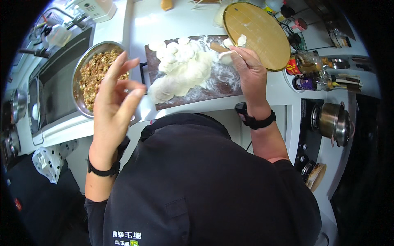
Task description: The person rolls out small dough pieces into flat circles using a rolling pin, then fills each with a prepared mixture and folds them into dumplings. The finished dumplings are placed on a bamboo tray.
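My left hand is raised above the right side of a steel bowl. Its fingers are spread, with nothing visible in them. The bowl holds a chopped, reddish-brown filling. Over the far right corner of a floured dark board, my right hand has its fingertips closed on a pale piece of dough. A brown wooden tool, perhaps a rolling pin, lies by those fingertips; its other end is hidden. Overlapping round dough wrappers cover the board's middle, and small floured dough rounds sit behind them.
A round bamboo-coloured board stands behind my right hand, with white dough pieces at its near-left edge. Bottles crowd the right side. A steel pot sits on the hob. The sink lies left of the bowl.
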Demonstrator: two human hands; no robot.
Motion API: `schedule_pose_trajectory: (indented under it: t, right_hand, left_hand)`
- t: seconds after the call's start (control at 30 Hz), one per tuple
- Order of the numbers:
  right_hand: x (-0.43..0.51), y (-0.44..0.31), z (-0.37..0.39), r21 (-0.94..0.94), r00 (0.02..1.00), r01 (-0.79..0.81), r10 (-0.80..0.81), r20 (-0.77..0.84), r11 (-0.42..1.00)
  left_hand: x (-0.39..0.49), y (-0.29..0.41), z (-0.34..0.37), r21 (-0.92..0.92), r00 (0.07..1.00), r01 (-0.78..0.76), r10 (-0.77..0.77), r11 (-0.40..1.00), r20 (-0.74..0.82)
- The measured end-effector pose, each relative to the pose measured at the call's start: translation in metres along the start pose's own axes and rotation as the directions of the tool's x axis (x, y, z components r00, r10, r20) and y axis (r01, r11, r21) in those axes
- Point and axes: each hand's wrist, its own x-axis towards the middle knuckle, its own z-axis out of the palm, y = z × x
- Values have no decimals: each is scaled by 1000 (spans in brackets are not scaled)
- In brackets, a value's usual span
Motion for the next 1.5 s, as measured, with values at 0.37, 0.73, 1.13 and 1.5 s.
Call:
schedule_pose_trajectory:
  t: [0.37,0.73,1.13,1.5]
  right_hand:
    - [-51,133,5,-490,1000,-2,10,12,872]
    - [-3,100,-15,-91,925,-314,283,-254,945]
    - [63,144,-61,-745,952,-261,39,-302,614]
    - [64,156,-68,-605,889,-456,296,-350,653]
  left_hand:
    - [-27,-17,-22,-15,981,195,-195,981,-15]
    - [-41,-22,-39,-12,970,170,-169,985,-172]
    - [-50,-31,-49,-68,943,191,-203,979,-263]
    - [-50,-35,-60,-90,929,192,-210,977,-303]
